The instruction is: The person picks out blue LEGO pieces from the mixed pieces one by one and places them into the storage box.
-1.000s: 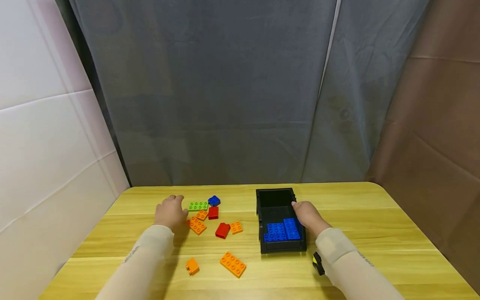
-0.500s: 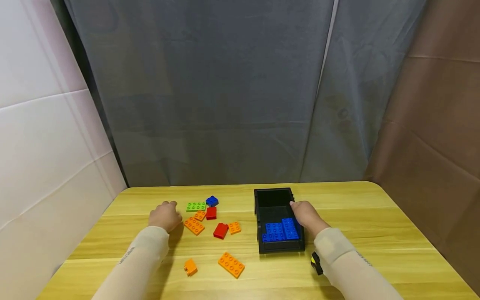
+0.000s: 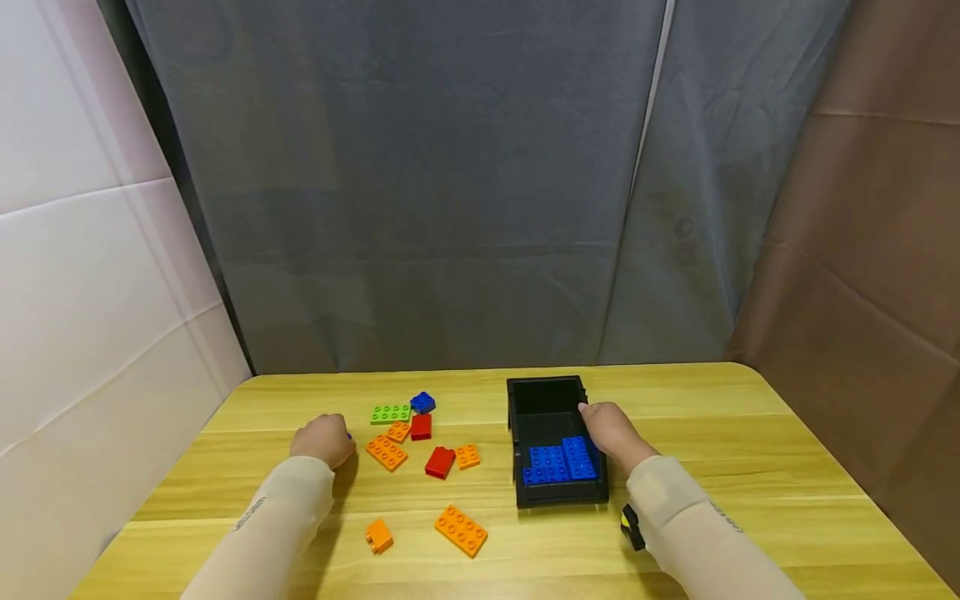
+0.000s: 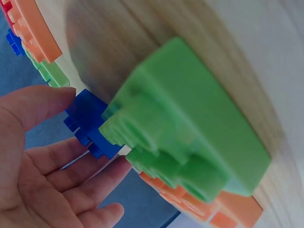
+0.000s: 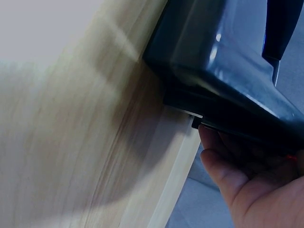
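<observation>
My left hand (image 3: 324, 439) is at the left of the table. In the left wrist view its thumb and fingers pinch a blue building brick (image 4: 90, 121); only a sliver of it shows in the head view. A green brick (image 4: 190, 109) looms close in that wrist view, with an orange brick (image 4: 237, 206) behind it. My right hand (image 3: 613, 433) grips the right wall of a black bin (image 3: 561, 494), thumb over the rim. Several blue bricks (image 3: 558, 462) lie at the bin's near end. The right wrist view shows fingers under the bin's edge.
Right of the left hand lie a green brick (image 3: 391, 414), a blue brick (image 3: 422, 402), red bricks (image 3: 440, 462) and orange bricks (image 3: 387, 453). Nearer are a large orange brick (image 3: 461, 531) and a small orange piece (image 3: 379, 536). A grey curtain (image 3: 450, 208) hangs behind the table.
My left hand has moved left and nearer, away from the green and orange bricks, and a blue brick now shows at its fingers. The right hand stays on the bin.
</observation>
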{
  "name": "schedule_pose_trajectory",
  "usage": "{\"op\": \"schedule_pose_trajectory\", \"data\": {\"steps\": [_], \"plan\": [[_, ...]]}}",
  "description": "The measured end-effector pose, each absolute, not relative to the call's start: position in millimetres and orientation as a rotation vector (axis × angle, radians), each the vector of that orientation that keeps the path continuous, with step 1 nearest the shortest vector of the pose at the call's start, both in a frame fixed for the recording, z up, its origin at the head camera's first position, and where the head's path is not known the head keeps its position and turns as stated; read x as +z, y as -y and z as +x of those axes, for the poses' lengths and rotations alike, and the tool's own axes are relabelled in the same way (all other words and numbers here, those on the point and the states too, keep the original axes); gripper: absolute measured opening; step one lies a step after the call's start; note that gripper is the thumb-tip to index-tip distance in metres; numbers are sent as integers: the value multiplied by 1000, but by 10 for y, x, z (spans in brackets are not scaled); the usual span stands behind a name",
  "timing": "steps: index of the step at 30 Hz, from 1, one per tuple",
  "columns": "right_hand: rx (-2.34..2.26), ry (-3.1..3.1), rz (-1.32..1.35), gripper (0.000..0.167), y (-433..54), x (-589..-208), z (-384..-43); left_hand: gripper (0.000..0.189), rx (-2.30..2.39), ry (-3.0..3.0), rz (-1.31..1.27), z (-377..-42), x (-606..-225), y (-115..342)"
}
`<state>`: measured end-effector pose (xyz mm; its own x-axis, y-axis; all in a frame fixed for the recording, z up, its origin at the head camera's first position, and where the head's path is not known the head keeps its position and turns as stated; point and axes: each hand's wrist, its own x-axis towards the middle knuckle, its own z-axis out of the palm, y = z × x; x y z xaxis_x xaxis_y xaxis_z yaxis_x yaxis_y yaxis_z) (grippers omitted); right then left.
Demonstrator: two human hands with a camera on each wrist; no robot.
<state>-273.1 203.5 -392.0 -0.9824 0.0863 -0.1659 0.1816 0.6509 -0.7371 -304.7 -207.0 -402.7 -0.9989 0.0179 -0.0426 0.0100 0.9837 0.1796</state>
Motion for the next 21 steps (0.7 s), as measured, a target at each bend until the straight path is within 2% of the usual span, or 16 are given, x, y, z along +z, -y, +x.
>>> {"op": "schedule_pose_trajectory", "data": {"steps": [21], "plan": [[-1253, -2764, 229, 40, -2041, -3924, -2721, 15, 284, -3113, 51, -3056, -4032, 2078]]}}
